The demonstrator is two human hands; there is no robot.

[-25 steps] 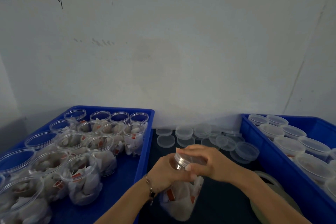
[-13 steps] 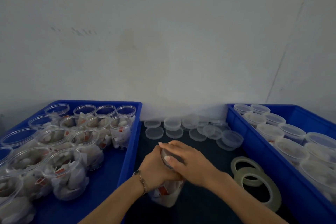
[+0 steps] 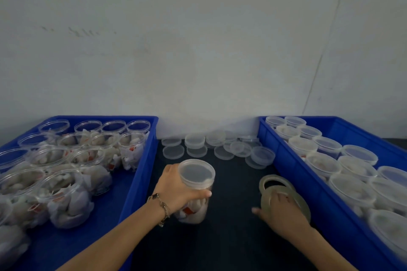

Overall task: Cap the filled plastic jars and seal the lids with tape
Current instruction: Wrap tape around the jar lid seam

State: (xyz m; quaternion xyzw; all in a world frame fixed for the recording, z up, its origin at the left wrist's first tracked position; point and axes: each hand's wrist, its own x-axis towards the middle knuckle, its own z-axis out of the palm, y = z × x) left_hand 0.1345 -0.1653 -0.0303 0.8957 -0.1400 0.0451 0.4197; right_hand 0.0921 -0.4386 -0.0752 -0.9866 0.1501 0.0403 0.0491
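At lower right of the frame your right hand [image 3: 284,210] lay on the tape roll [image 3: 301,202], grip unclear, well right of the upright capped jar [image 3: 196,185] your left hand [image 3: 178,189] clasped at centre, spare lids [image 3: 218,147] beyond.

Your two rectangular plastic crates [image 3: 141,174] are bright blue, your flat worktop [image 3: 231,237] near black; the round clear plastic jar [image 3: 193,207] shows white sachets with red marks under its frosted translucent lid [image 3: 196,172], beside pale olive-beige tape rolls [image 3: 267,182]
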